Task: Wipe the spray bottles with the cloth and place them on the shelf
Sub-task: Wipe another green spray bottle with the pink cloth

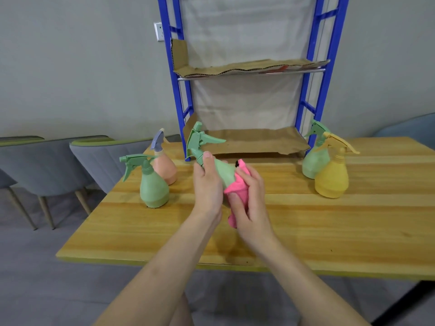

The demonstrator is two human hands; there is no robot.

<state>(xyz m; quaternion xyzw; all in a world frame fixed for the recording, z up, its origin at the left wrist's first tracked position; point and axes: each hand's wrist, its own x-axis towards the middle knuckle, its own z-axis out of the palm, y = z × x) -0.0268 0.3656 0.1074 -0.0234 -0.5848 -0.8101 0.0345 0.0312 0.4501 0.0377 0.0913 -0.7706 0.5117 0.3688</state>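
green bottle held and wrapped in pink cloth

the left hand [207, 184] grips the neck of a tilted green spray bottle [211, 158] above the wooden surface [306, 227]. the right hand [249, 201] is closed around a pink cloth [235, 191] pressed on the bottle's body. four more bottles stand farther back: green [153, 187] and peach [164, 168] left, yellow [332, 177] and green [315, 158] right. behind stands the blue shelf [249, 140], lined with cardboard.

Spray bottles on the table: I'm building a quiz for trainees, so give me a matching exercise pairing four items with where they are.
Things:
1. yellow bottle
2. peach bottle
3. tilted green bottle
4. pink cloth

Places:
A. in the left hand
B. table's right side
C. under the right hand
D. table's left side

Pairs: 1-B, 2-D, 3-A, 4-C
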